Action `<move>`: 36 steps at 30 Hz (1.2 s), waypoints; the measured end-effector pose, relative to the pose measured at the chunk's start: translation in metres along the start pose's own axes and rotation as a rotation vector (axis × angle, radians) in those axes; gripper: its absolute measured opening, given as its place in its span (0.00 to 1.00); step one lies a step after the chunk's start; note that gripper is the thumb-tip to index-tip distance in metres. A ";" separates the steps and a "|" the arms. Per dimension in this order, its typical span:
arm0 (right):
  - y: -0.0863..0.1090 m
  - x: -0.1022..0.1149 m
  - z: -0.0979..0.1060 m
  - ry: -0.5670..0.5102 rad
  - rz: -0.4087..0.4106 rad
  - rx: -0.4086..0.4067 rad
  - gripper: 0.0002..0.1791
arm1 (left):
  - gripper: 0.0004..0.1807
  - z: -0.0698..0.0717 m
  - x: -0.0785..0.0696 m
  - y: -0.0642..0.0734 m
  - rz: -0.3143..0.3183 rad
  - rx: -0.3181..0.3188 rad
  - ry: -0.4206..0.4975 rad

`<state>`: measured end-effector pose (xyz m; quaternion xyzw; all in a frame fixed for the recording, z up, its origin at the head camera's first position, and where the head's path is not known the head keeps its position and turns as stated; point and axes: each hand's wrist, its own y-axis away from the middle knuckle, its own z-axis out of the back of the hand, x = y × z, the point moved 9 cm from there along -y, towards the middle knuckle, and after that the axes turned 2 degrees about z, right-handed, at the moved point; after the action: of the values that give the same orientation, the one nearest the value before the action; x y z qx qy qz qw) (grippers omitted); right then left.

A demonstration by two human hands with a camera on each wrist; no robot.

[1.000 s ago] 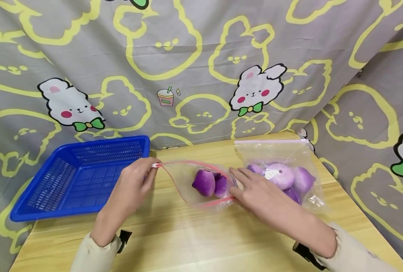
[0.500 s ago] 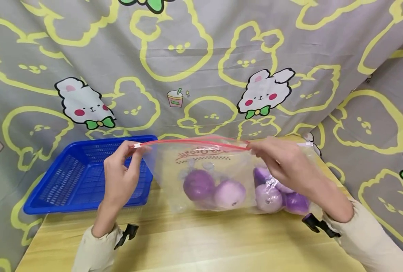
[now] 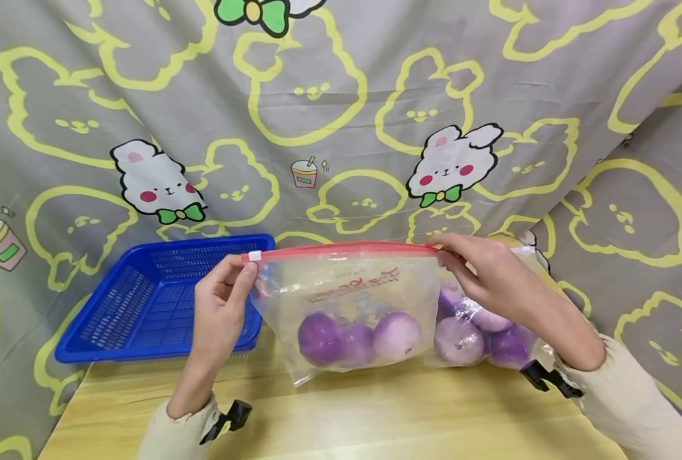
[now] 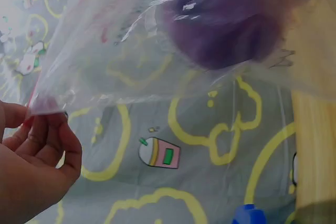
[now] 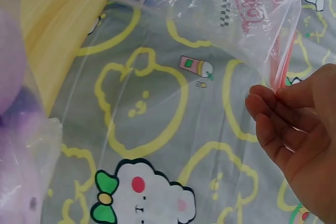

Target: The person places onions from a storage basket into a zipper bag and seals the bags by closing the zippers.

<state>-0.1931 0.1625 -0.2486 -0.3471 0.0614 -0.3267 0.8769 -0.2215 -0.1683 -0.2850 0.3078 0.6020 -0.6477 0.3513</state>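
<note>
A clear zip bag point(image 3: 286, 297) with a red zip strip point(image 3: 347, 248) hangs upright in the head view, printed lettering on its front. Several purple, onion-like round things point(image 3: 397, 335) lie in its bottom. My left hand point(image 3: 221, 310) pinches the bag's upper left corner at the white slider point(image 3: 255, 256). At the upper right corner, the fingers of my right hand point(image 3: 490, 275) pinch the red strip. In the left wrist view my left hand point(image 4: 39, 156) grips the corner between thumb and fingers. My right hand point(image 5: 299, 135) pinches the other corner in the right wrist view.
A second clear bag point(image 3: 462, 310) with several similar purple things sits on the wooden table point(image 3: 341, 415), partly behind my right hand. To the left stands a blue plastic basket point(image 3: 163, 306). A patterned grey curtain point(image 3: 341, 108) hangs behind the table.
The zip bag was tilted with its mouth gaping toward the head camera. Now it hangs upright, its red strip stretched and its edges together. Both hands have raised it, and the right hand now holds its corner.
</note>
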 end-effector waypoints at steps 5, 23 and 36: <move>0.000 0.003 -0.006 0.063 0.003 -0.001 0.18 | 0.07 -0.010 -0.008 0.006 -0.061 0.020 -0.065; -0.108 0.126 -0.095 0.207 0.336 0.167 0.11 | 0.10 -0.028 -0.037 0.023 -0.327 0.054 -0.381; -0.111 0.128 -0.103 0.066 0.422 0.258 0.10 | 0.10 -0.023 -0.050 0.031 -0.422 0.045 -0.403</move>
<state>-0.1872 -0.0353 -0.2386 -0.2008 0.1188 -0.1529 0.9603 -0.1687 -0.1423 -0.2633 0.0487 0.5561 -0.7677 0.3145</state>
